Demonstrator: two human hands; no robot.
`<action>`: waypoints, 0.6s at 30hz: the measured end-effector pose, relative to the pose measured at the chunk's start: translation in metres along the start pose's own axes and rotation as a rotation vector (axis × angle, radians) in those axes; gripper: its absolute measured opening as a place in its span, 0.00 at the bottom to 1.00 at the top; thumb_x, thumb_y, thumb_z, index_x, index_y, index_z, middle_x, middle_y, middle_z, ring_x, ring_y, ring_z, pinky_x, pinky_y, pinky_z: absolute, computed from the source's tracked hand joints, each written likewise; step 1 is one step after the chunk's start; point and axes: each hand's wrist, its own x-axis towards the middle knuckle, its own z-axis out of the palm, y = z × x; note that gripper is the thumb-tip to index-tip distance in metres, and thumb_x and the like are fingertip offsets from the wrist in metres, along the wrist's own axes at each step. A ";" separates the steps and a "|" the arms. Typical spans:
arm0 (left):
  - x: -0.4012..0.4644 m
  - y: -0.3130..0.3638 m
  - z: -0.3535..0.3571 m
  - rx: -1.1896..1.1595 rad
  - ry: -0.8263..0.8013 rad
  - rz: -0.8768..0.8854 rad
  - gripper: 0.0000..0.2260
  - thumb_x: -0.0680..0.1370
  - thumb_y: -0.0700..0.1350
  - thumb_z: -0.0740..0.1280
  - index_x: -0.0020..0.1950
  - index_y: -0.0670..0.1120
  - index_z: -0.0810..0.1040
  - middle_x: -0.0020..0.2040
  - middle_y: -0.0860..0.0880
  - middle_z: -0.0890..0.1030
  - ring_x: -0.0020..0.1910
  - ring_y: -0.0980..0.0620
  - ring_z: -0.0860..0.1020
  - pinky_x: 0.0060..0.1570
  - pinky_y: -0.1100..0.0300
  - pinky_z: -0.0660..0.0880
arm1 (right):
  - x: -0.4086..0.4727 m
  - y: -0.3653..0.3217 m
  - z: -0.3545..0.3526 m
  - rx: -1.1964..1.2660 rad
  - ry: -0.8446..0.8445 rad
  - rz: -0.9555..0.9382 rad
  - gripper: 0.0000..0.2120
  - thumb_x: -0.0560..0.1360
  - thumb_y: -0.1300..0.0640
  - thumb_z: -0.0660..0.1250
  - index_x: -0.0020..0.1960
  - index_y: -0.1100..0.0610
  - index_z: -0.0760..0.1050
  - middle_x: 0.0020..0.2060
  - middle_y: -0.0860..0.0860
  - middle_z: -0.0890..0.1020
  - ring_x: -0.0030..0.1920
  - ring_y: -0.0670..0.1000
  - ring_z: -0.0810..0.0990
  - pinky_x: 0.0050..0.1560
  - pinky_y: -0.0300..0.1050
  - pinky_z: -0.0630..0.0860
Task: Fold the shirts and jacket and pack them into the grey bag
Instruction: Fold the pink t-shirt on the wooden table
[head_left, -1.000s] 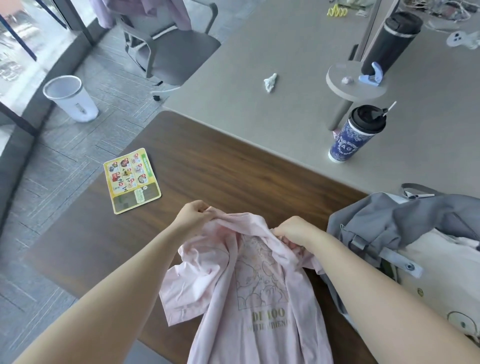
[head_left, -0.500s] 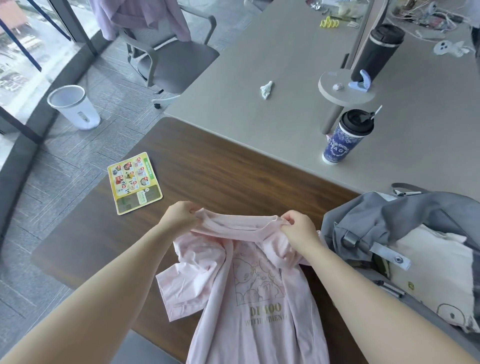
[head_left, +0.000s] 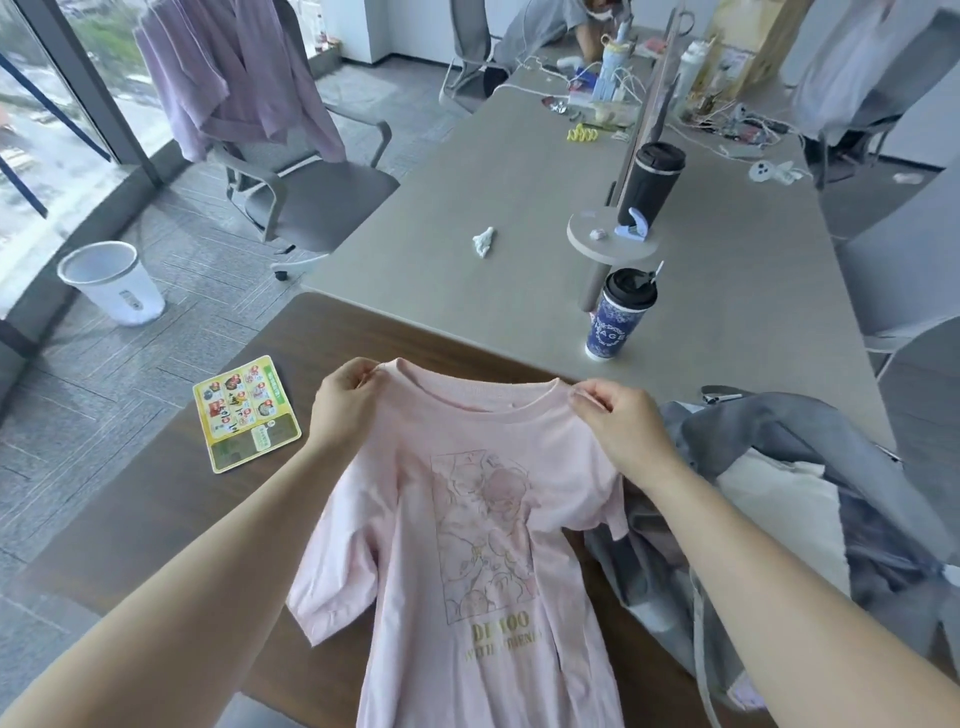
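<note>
Both hands pinch the pink T-shirt (head_left: 467, 545) at its shoulders, left hand (head_left: 345, 400) and right hand (head_left: 618, 431) each in a closed grip, holding it print-up at centre frame over the brown worktop (head_left: 156, 519). Folding is only starting; next, lay it flat. The grey bag (head_left: 810, 441) sits lower right.

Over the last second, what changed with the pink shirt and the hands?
The pink shirt, bunched a second ago, is now spread open, print facing up. Both hands moved apart along the collar: the left hand pinches the left shoulder, the right hand the right one. Neither let go. The grey bag, the blue cup and the yellow card stayed put on the brown table.
</note>
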 end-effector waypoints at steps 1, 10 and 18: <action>-0.003 0.008 0.000 0.009 0.002 0.015 0.09 0.74 0.53 0.63 0.43 0.50 0.79 0.32 0.55 0.74 0.34 0.52 0.70 0.36 0.58 0.67 | -0.004 -0.006 -0.010 -0.051 0.007 -0.032 0.04 0.77 0.54 0.69 0.48 0.51 0.83 0.40 0.44 0.84 0.42 0.44 0.79 0.44 0.31 0.71; -0.069 0.108 -0.015 -0.250 -0.035 0.195 0.15 0.76 0.31 0.59 0.38 0.49 0.75 0.30 0.58 0.73 0.29 0.59 0.68 0.29 0.67 0.64 | -0.039 -0.049 -0.079 0.130 0.096 -0.322 0.06 0.80 0.56 0.66 0.49 0.46 0.80 0.42 0.41 0.84 0.46 0.41 0.80 0.49 0.36 0.73; -0.182 0.219 -0.037 -0.481 -0.236 0.422 0.12 0.74 0.37 0.63 0.41 0.52 0.82 0.37 0.51 0.80 0.39 0.50 0.75 0.39 0.61 0.68 | -0.122 -0.098 -0.179 0.347 -0.019 -0.758 0.16 0.77 0.63 0.68 0.43 0.41 0.83 0.42 0.35 0.84 0.46 0.35 0.81 0.51 0.27 0.71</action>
